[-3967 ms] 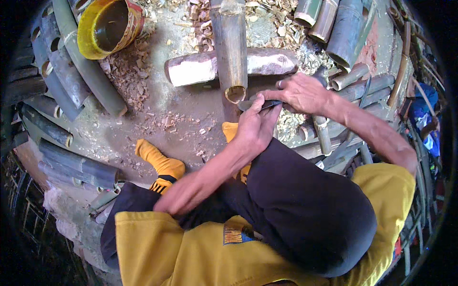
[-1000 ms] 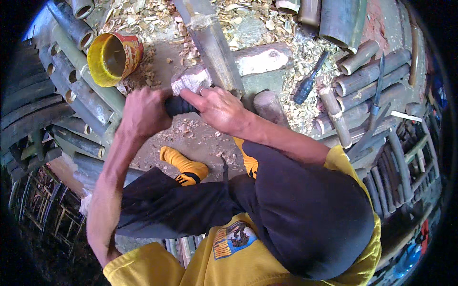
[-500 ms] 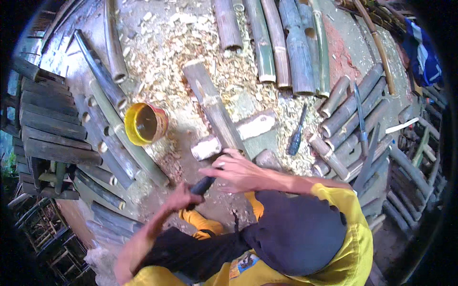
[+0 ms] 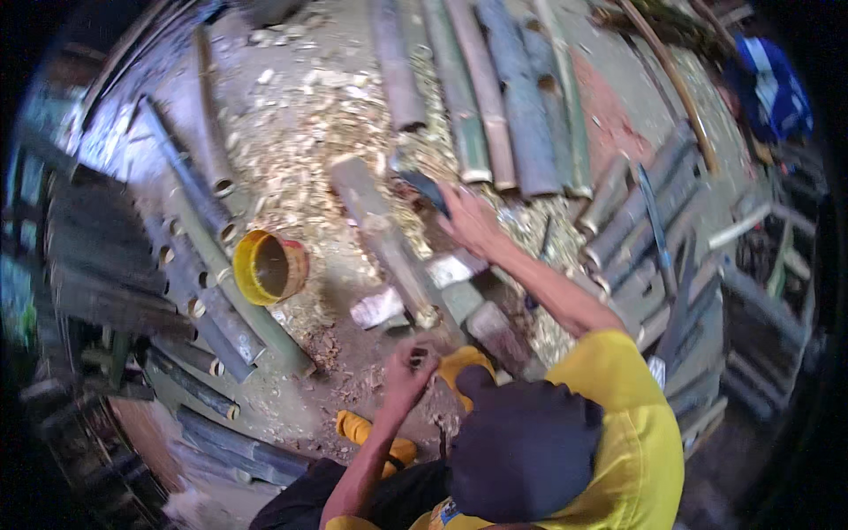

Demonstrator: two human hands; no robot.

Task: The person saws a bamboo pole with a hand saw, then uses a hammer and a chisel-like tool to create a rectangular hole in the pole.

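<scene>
My right hand (image 4: 468, 221) reaches forward and grips a dark tool (image 4: 424, 190); motion blur hides its exact kind. It is just right of a thick bamboo section (image 4: 384, 234), whose upper surface looks pale and shaved. The near part of this bamboo rests between a pale-faced block (image 4: 455, 267) on the right and another pale-faced block (image 4: 377, 306) on the left. Close to the bamboo's near end, my left hand (image 4: 411, 367) is loosely curled, with a dark hollow inside the fingers and nothing visible in them.
Shavings (image 4: 327, 115) cover the ground ahead. A yellow-rimmed bucket (image 4: 269, 268) stands left, beside a long bamboo pole (image 4: 234, 274). Several bamboo poles (image 4: 512, 97) lie ahead; a bamboo pile (image 4: 654, 212) with a long blade (image 4: 655, 221) lies right. A dark cap (image 4: 526, 442) fills the near foreground.
Both hands were together at the bamboo's near end, the left around a dark handle. My right hand has moved forward with a dark tool, and my left hand no longer shows the handle.
</scene>
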